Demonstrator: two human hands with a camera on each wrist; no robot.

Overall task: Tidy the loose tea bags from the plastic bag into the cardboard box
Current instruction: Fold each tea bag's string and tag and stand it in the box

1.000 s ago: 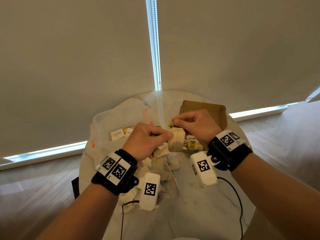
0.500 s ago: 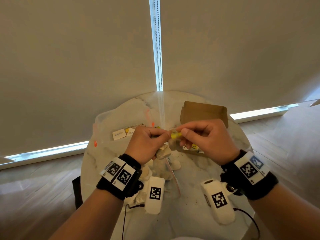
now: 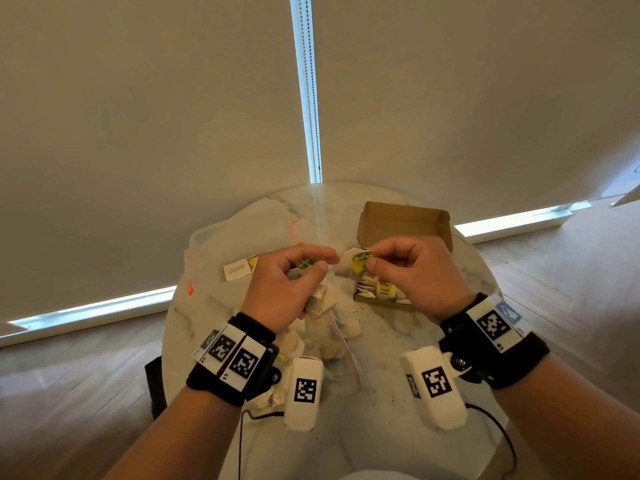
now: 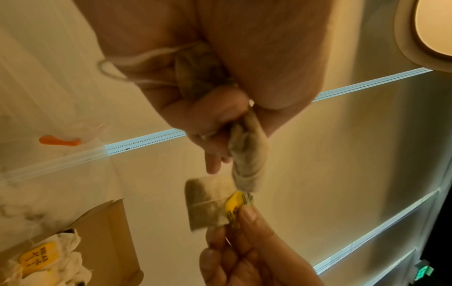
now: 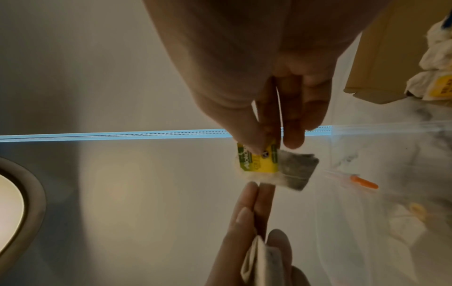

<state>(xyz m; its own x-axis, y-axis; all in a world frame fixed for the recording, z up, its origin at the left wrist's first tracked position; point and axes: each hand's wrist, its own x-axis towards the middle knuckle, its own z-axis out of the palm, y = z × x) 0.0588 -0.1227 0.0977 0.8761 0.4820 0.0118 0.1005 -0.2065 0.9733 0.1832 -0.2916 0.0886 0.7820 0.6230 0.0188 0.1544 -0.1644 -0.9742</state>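
I am holding both hands above the round marble counter (image 3: 398, 452); my right hand (image 3: 412, 275) is pinching one tea bag (image 3: 349, 266) by its yellow-green paper tag (image 3: 362, 260) between thumb and fingertips, and the bag is hanging just clear of my left hand (image 3: 280, 289); my left hand is gripping a small bundle of tea bags (image 4: 247, 152) in curled fingers, with another green tag (image 3: 304, 263) showing at its thumb. The open cardboard box (image 3: 405, 220) is sitting at about one o'clock from my hands, its lid standing up at the far side, and a row of packed bags (image 3: 379, 291) is already filling its near end; the clear plastic bag (image 3: 214, 244) is lying at about ten o'clock, with loose bags (image 3: 322, 337) spilling toward six o'clock beneath my left wrist.

I am judging these bags to be very light, soft and easily torn; dark specks on the counter suggest one may already be leaking, though I cannot tell which; the strings look ready to tangle between the bundle and the single bag. I would be taking hold at the stiff paper tag or the folded top edge, never squeezing the filled pouch; then I would be easing the single bag toward the box's open space.
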